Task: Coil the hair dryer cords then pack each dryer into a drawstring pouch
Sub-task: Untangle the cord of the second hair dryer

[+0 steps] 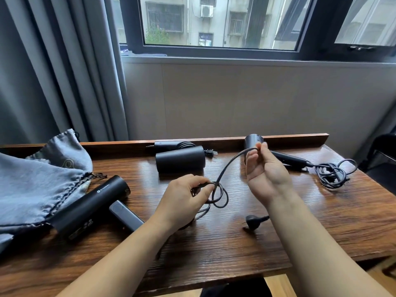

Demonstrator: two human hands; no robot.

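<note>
Near dryer (90, 207) lies flat at the left of the bench (278, 239), its long black barrel running from near-left up to far-right, folded handle (126, 215) angling off toward the near right. Its rear end sits against the grey drawstring pouch (38, 181), which is slumped open-mouthed on the bench's left end. The cord (227, 168) arcs up through the middle: the left hand (184, 200) has its grip clamped on a small bundle of loops just above the wood, and the right hand (265, 170), raised palm-inward, pinches the cord's high end between thumb and fingertips. The plug (255, 220) lies loose on the bench below the right wrist.

Behind, a second dryer (180, 161) lies crosswise by the back rail, cord already wound on its handle. A third dryer (254, 140) is partly hidden by the right hand, its handle pointing right to a tangled cord heap (332, 174). Grey curtain (53, 71) on the left, window (214, 22) beyond the bench.
</note>
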